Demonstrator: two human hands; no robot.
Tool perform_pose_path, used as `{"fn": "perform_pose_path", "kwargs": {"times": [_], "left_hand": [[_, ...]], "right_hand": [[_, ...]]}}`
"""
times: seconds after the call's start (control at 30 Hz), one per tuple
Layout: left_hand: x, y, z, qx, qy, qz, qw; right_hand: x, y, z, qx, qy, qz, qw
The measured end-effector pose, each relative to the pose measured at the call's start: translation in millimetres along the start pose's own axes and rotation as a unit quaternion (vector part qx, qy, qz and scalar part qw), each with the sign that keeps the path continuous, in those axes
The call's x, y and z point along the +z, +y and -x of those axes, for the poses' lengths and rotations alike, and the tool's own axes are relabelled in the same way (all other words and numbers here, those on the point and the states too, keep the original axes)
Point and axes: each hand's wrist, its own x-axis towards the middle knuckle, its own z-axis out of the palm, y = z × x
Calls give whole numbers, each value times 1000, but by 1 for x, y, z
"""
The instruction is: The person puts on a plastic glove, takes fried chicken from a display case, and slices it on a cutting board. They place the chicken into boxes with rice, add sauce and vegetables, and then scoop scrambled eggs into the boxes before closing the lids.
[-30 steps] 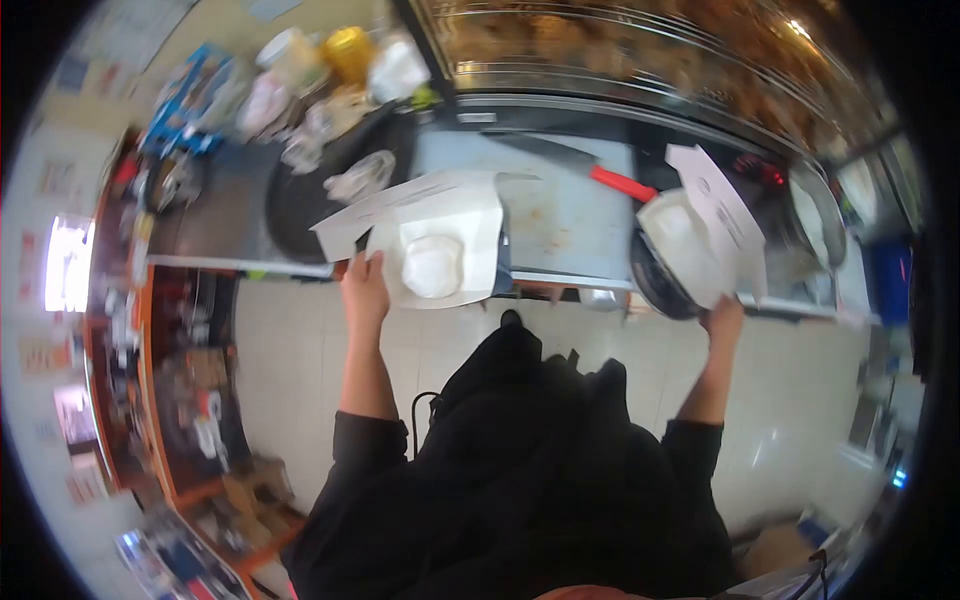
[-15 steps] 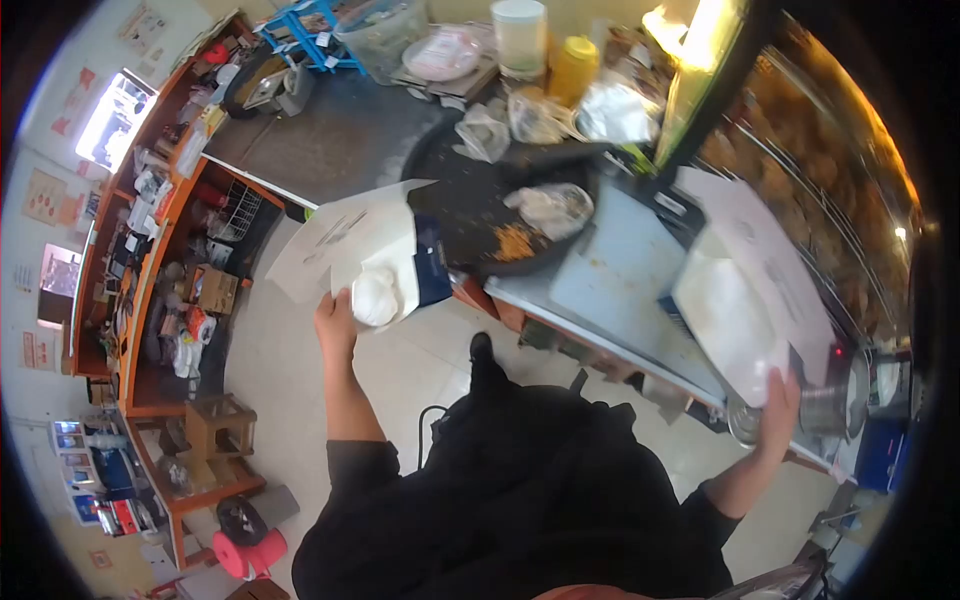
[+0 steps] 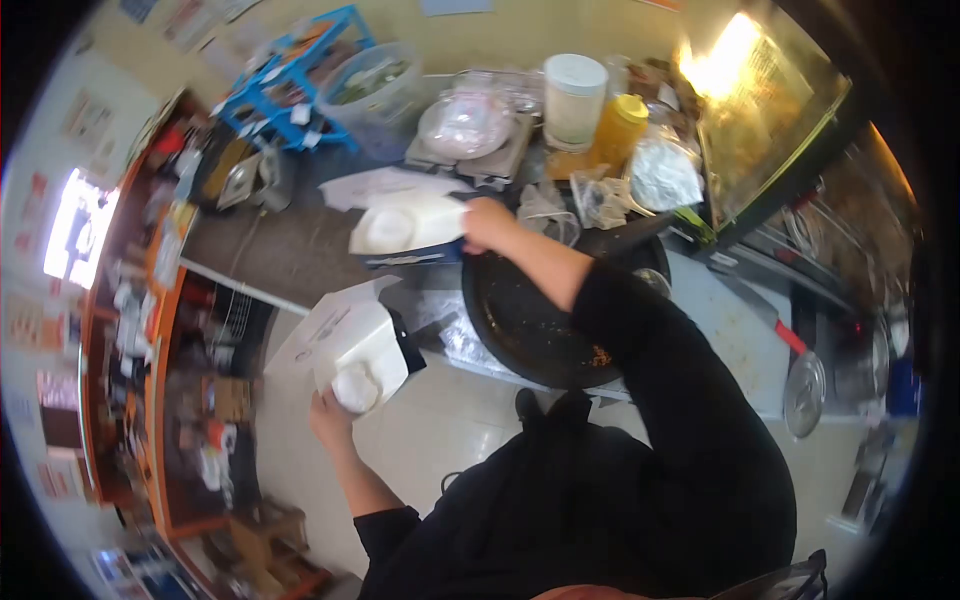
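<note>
My left hand (image 3: 328, 415) grips the near corner of an open white paper takeaway box (image 3: 395, 350) with a dark blue side. This box is held in front of the counter, over the floor. Inside it sits a white round item (image 3: 355, 387), like a small tub or wrapped bundle. With fingers closed on its right end, my right hand (image 3: 488, 225) holds a second open takeaway box (image 3: 432, 228) at the dark counter (image 3: 270, 245). A similar white round item (image 3: 388, 230) lies in that one. My right forearm passes over a round black pan (image 3: 530, 330) with crumbs in it.
Behind the pan lie clear plastic bags (image 3: 548, 208) and a foil-covered dish (image 3: 665, 178). A yellow bottle (image 3: 622, 125), white-lidded jar (image 3: 574, 105) and plastic tub (image 3: 372, 105) line the back. At right, a red-handled knife (image 3: 765, 312) lies by a cutting board (image 3: 715, 320) and lit glass cabinet (image 3: 770, 130).
My right hand has carried its box from the cutting board on the right, across the pan, to the counter on the left. My left hand's box sits lower in view. The view has turned.
</note>
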Motion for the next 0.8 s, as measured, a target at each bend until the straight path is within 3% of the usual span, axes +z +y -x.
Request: {"fn": "perform_pose_path", "kwargs": {"times": [0.03,0.07,0.1,0.2,0.3,0.37,0.4,0.47,0.53,0.57,0.6,0.63,0.67,0.7,0.73,0.8], "left_hand": [[7,7,-11,1,-19,6,1000],[12,11,-20,-2,-36,10,999],[23,12,-29,20,-42,1,999],[58,16,-58,50,-63,-18,997],[85,29,-69,20,-118,-6,993],[98,39,-75,2,-142,21,990],[106,38,-79,13,-139,52,989],[122,39,-87,35,-127,120,984],[123,55,-80,102,32,36,994],[122,69,-74,135,114,-4,984],[111,90,-64,139,123,17,983],[93,119,-49,142,130,37,981],[80,146,-34,145,137,57,978],[77,169,-20,175,75,130,973],[78,194,-5,201,12,202,958],[79,245,40,321,-99,247,909]], "right_hand": [[16,-11,-21,97,-30,-151,983],[25,-19,-34,126,-19,-238,963],[21,-33,-34,175,-32,-213,961],[26,-26,-29,45,97,-43,993],[-33,-17,35,-70,97,-155,981],[-84,3,80,-17,55,-305,951],[-115,0,106,38,93,-306,947],[-157,37,151,58,94,-236,966],[-169,45,205,107,11,-108,988],[-165,38,228,85,-98,-126,983],[-156,29,253,63,-206,-144,966],[-142,17,274,12,-243,-175,954],[-128,4,288,36,-307,-197,930],[-89,13,306,-26,-281,-232,931],[-53,31,320,-167,-193,-277,926],[-72,25,335,-49,-201,-246,947]]}}
